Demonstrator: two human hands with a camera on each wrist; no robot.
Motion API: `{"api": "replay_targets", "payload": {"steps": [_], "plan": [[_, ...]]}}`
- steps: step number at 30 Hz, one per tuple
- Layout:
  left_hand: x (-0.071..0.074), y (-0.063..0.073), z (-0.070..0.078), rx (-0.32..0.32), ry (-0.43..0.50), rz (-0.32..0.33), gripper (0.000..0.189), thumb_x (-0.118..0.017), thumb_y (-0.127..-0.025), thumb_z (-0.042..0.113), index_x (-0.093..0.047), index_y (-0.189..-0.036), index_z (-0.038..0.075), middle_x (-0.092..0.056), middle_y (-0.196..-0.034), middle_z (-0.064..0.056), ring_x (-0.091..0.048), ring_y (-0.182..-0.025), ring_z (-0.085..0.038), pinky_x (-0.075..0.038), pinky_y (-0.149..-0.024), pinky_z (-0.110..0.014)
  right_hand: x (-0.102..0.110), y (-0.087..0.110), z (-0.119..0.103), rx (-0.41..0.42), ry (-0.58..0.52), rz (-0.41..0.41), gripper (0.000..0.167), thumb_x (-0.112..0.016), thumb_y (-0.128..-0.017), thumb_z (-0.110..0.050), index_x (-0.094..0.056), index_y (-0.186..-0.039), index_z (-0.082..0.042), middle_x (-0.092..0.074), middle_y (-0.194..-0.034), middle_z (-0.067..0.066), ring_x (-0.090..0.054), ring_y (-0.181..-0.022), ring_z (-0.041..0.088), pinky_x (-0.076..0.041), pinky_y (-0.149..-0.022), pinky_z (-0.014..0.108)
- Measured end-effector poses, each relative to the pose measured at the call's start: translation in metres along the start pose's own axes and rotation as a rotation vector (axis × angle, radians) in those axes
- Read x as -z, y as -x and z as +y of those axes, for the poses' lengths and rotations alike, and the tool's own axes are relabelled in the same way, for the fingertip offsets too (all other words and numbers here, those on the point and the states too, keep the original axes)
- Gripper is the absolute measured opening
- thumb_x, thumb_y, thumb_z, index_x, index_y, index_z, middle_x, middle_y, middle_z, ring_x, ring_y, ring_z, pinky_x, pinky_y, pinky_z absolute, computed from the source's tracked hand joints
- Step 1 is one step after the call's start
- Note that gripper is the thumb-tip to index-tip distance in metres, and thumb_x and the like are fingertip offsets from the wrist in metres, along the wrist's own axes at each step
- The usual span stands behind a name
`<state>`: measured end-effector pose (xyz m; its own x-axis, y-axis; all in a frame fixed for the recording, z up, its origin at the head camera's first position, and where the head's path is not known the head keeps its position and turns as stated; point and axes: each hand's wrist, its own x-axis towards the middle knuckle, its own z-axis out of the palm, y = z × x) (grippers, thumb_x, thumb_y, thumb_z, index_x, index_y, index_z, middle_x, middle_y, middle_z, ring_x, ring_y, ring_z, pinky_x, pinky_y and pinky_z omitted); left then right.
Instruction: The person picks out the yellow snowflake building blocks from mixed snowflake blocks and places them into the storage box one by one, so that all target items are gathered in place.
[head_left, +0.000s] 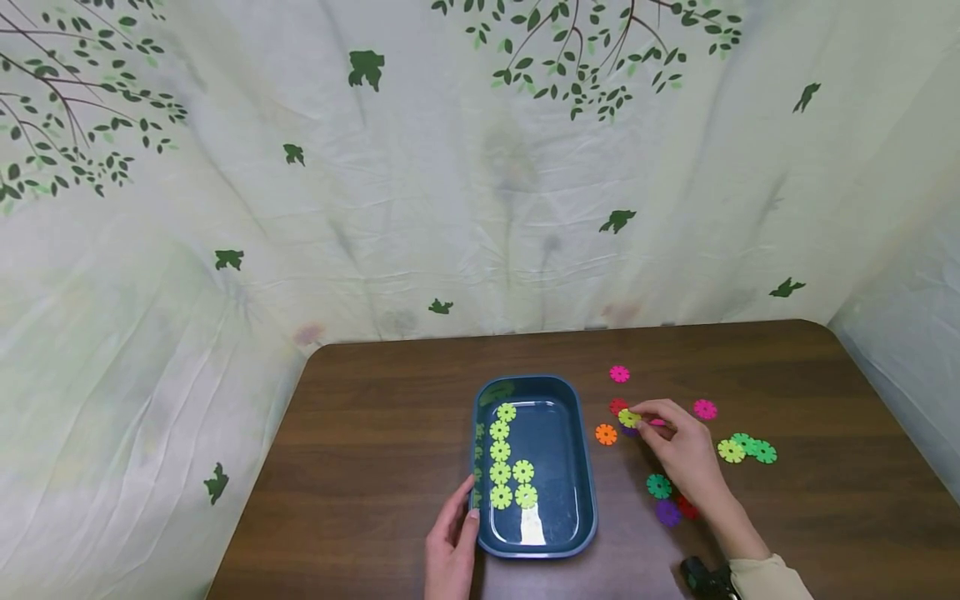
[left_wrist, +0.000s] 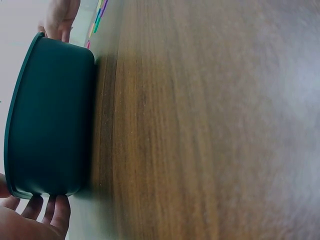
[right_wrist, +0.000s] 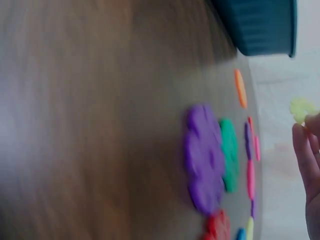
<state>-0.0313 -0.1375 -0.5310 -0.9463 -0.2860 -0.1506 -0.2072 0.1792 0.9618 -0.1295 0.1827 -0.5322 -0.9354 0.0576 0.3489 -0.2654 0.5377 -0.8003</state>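
A blue, deep rectangular tray [head_left: 555,467] stands on the table, with several yellow-green flower-shaped discs [head_left: 500,472] lined up inside its left half. My left hand [head_left: 452,542] holds the tray's left side near the front, the thumb at its rim. In the left wrist view, the fingers [left_wrist: 61,212] bend against the tray wall [left_wrist: 50,120]. My right hand [head_left: 686,454], to the right of the tray, pinches a yellow flower-shaped disc [head_left: 628,418] between thumb and fingertips. The right wrist view shows this yellow disc [right_wrist: 301,109] raised above the table.
Around the right hand lie an orange disc [head_left: 606,434], pink discs [head_left: 705,409], a teal disc [head_left: 659,486], a purple disc [head_left: 668,512] and a red disc [head_left: 687,507]. Green discs [head_left: 765,452] overlap farther right. A leaf-printed cloth [head_left: 450,208] hangs behind the wooden table [head_left: 375,450].
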Motion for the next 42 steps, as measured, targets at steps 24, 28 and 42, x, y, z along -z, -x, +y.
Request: {"api": "replay_targets", "payload": {"steps": [24, 28, 42], "plan": [[-0.001, 0.001, -0.001, 0.0, -0.006, 0.003, 0.042, -0.055, -0.095, 0.003, -0.062, -0.133, 0.019, -0.056, -0.139, -0.008, -0.047, -0.132, -0.032, -0.032, -0.109, -0.056, -0.038, 0.01, -0.064, 0.102, -0.368, 0.164, 0.024, -0.068, -0.08, 0.019, -0.069, -0.103, 0.009, -0.064, -0.103, 0.02, -0.062, -0.091, 0.026, -0.054, -0.081, 0.022], [-0.001, 0.0, 0.0, 0.0, 0.001, 0.005, 0.042, -0.056, -0.095, 0.002, -0.062, -0.133, 0.019, -0.056, -0.139, -0.008, -0.046, -0.133, -0.031, -0.032, -0.109, -0.054, -0.043, 0.01, -0.067, 0.106, -0.418, 0.152, 0.024, -0.068, -0.081, 0.017, -0.069, -0.103, 0.008, -0.064, -0.103, 0.019, -0.062, -0.09, 0.028, -0.055, -0.082, 0.025], [-0.001, -0.001, 0.0, 0.01, 0.009, 0.008, 0.042, -0.056, -0.095, 0.002, -0.062, -0.133, 0.02, -0.056, -0.139, -0.007, -0.046, -0.133, -0.03, -0.033, -0.109, -0.053, -0.059, 0.009, -0.081, 0.136, -0.382, 0.081, 0.025, -0.068, -0.083, 0.016, -0.069, -0.105, 0.005, -0.064, -0.105, 0.016, -0.063, -0.089, 0.029, -0.055, -0.08, 0.027]]}}
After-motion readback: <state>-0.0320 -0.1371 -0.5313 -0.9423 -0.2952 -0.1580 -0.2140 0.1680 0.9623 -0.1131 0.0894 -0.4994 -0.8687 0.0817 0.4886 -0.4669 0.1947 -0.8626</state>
